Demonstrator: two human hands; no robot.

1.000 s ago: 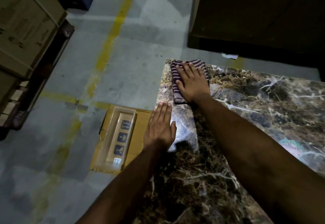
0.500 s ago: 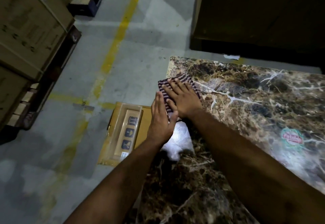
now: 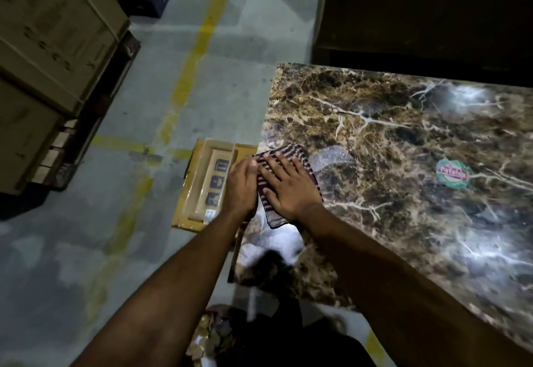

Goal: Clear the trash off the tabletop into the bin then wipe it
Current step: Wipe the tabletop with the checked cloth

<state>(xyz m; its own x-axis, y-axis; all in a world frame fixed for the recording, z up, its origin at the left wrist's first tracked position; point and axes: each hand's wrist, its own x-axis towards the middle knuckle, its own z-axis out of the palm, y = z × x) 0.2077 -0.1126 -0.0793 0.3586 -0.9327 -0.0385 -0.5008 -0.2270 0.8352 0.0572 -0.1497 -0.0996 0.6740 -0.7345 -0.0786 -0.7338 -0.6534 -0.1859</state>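
Two hands at tabletop point(image 3: 403, 141) edge, right hand point(image 3: 288, 186) flat (fingers spread) on striped cloth point(image 3: 272, 211), left hand point(image 3: 240, 185) cupped alongside.

Cloth point(image 3: 284, 165) mostly hidden under the right hand point(image 3: 290, 190). Worktop point(image 3: 403, 141) cut off at right edge. Sticker point(image 3: 452, 172) text unreadable.

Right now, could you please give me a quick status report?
Right hand flat on cloth, left hand at table edge. Sticker remains on tabletop.

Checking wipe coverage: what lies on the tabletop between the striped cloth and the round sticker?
Head view: only bare marble tabletop lies between cloth and sticker.
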